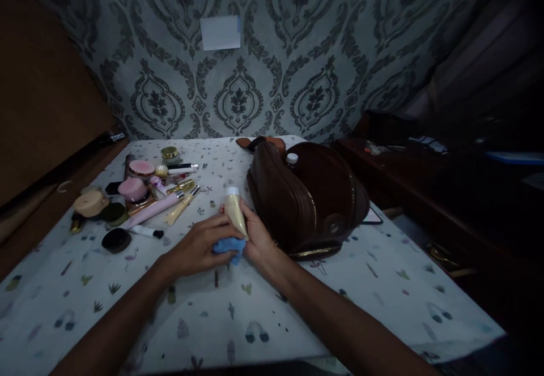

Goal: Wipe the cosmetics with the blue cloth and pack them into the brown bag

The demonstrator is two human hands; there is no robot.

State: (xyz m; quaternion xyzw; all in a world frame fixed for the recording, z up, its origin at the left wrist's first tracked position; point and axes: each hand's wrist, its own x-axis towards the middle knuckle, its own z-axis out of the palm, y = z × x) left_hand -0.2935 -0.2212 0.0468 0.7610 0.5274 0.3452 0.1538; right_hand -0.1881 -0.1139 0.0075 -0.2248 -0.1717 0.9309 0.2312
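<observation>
Over the table, a pale yellow squeeze tube (234, 213) with a white cap is held in my right hand (256, 233), its cap end pointing away from me. My left hand (203, 246) is closed on a crumpled blue cloth (229, 246), which lies against the tube's lower end. Some of the left fingers rest on the tube's side. Right of my hands stands a dark brown leather bag (297, 195) with gold zips. A white-capped bottle (292, 159) shows at the bag's top.
Makeup items crowd the table's left side, among them a pink tube (155, 209), a round pink compact (141, 168), a beige sponge (90, 202) and a black jar (116, 240). A phone (372, 216) lies partly behind the bag. Patterned wallpaper (255, 93) backs the table.
</observation>
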